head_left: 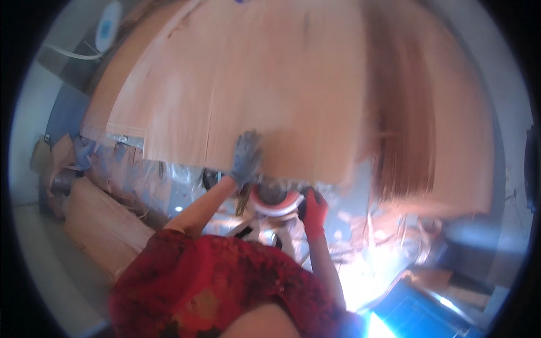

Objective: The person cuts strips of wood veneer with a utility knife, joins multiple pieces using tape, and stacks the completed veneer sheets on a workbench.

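Observation:
My left hand [247,158], in a grey glove, lies flat on a wide sheet of thin wood veneer [265,84], close to its near edge. Its fingers stretch away from me. On the other side of a round thing with a red and white rim [276,204], my right hand [313,209] wears a red glove with dark fingers. Those fingers are curled at the veneer's near edge; blur hides what they hold. The round thing sits below that edge, partly covered by it.
Darker veneer sheets [407,124] lie to the right. Bent wood pieces [107,217] and scraps are at the left. A blue box-like thing [420,310] stands at the lower right, beside strong glare. A white device with a cable [108,27] is at the upper left.

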Demonstrator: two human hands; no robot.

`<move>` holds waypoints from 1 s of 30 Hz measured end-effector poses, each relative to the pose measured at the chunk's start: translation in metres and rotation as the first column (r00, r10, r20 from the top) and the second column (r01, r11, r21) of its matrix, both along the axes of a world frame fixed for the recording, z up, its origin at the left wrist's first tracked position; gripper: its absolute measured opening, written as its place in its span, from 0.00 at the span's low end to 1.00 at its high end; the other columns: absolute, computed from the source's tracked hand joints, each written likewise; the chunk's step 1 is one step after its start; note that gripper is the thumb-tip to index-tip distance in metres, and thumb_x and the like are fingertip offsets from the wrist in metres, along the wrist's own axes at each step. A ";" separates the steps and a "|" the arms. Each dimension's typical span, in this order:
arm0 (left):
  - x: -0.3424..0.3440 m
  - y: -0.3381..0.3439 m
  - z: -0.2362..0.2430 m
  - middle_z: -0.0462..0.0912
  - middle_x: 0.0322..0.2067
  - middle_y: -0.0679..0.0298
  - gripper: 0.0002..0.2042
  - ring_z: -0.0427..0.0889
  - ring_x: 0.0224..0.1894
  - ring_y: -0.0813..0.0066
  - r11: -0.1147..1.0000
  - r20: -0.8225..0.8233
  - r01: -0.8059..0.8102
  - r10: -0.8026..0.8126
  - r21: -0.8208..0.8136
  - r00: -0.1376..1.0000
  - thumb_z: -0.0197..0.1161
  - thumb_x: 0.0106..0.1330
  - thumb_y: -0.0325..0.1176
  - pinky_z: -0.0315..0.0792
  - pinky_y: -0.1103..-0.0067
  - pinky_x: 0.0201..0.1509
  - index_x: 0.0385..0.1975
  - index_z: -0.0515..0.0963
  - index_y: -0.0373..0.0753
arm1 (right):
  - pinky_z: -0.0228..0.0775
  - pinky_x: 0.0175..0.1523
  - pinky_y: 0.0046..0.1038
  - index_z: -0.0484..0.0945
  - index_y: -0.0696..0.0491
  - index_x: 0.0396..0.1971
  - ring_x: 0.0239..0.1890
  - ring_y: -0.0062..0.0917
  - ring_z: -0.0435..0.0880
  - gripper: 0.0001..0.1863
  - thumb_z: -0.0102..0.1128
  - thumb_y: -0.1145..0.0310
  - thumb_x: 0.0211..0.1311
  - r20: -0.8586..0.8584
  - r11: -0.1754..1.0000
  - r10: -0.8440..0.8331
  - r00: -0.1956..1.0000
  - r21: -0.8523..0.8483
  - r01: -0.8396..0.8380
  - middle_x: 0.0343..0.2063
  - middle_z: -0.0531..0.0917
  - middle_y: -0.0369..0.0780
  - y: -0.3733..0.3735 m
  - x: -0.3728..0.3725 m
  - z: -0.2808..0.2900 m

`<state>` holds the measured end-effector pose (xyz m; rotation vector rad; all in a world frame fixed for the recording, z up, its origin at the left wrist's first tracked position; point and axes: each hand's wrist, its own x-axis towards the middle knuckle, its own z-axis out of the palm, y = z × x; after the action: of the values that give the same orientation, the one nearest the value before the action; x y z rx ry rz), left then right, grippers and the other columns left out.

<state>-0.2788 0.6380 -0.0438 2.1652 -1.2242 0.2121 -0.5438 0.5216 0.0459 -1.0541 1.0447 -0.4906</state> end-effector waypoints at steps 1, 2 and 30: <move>0.002 0.012 0.010 0.68 0.67 0.46 0.23 0.64 0.70 0.45 1.000 -0.021 0.003 -0.003 -0.006 1.000 0.58 0.70 0.35 0.52 0.54 0.75 0.64 0.71 0.37 | 0.63 0.22 0.23 0.83 0.56 0.37 0.18 0.17 0.75 0.15 0.58 0.58 0.72 -0.015 0.999 0.028 0.999 0.047 -0.027 0.18 0.77 0.32 0.023 0.017 0.013; 0.007 0.022 0.022 0.69 0.66 0.47 0.22 0.66 0.69 0.46 1.000 -0.029 0.011 -0.011 -0.016 1.000 0.57 0.70 0.32 0.56 0.55 0.74 0.63 0.71 0.37 | 0.66 0.29 0.24 0.82 0.57 0.42 0.23 0.19 0.77 0.16 0.59 0.59 0.71 -0.014 0.996 0.088 0.996 -0.006 -0.088 0.24 0.80 0.36 0.040 0.037 -0.010; -0.012 0.203 -0.070 0.79 0.41 0.51 0.09 0.79 0.43 0.49 0.930 -0.236 -0.335 0.364 0.152 0.901 0.61 0.63 0.23 0.73 0.60 0.48 0.42 0.76 0.38 | 0.71 0.59 0.39 0.76 0.54 0.59 0.55 0.45 0.80 0.21 0.55 0.61 0.70 -0.685 0.249 0.457 0.568 -0.514 -0.821 0.52 0.82 0.49 0.135 0.119 -0.235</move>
<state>-0.2904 0.8413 -0.1138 2.4074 -0.7070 0.0063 -0.4247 0.6563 -0.1891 -2.4175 0.5392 0.0355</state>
